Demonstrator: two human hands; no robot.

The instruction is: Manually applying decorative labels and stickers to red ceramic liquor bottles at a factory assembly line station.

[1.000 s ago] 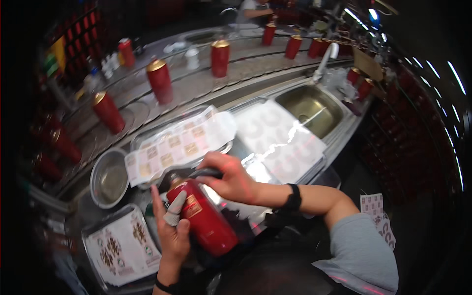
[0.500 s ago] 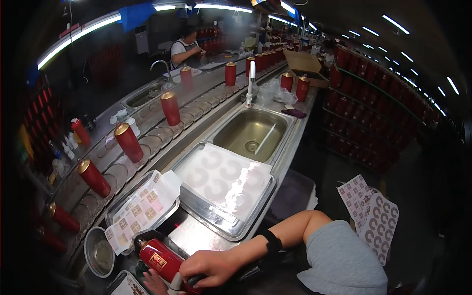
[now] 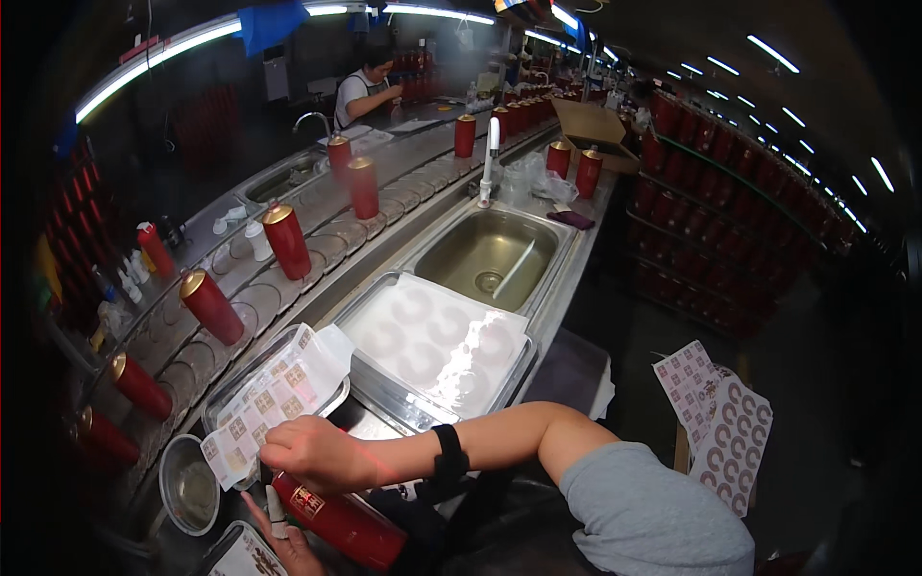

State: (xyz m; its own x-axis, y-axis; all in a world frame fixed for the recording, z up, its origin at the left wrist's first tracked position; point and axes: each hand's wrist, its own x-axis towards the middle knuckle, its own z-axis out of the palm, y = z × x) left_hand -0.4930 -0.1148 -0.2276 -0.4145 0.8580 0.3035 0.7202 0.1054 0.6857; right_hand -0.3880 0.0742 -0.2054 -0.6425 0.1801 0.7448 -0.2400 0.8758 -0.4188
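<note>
A red bottle with a gold-patterned square label lies tilted in front of me at the lower edge. Over its neck end is my right hand, its fingers curled closed; whatever they grip is hidden beneath them. My left hand lies along the near left side of the bottle, fingers stretched out, one wrapped in a white covering. Just beyond my right hand, a sheet of gold and pink square labels rests across a metal tray. A round clear bowl of liquid stands to the left.
Red gold-capped bottles stand along a conveyor on the left. A wet sheet of curved labels covers a larger tray, before a sink with a white faucet. Another person works beyond. Label sheets hang at right.
My right hand has moved from the bottle's lower end to its neck end. My left hand has shifted up and left along it. The conveyor bottles have moved farther away.
</note>
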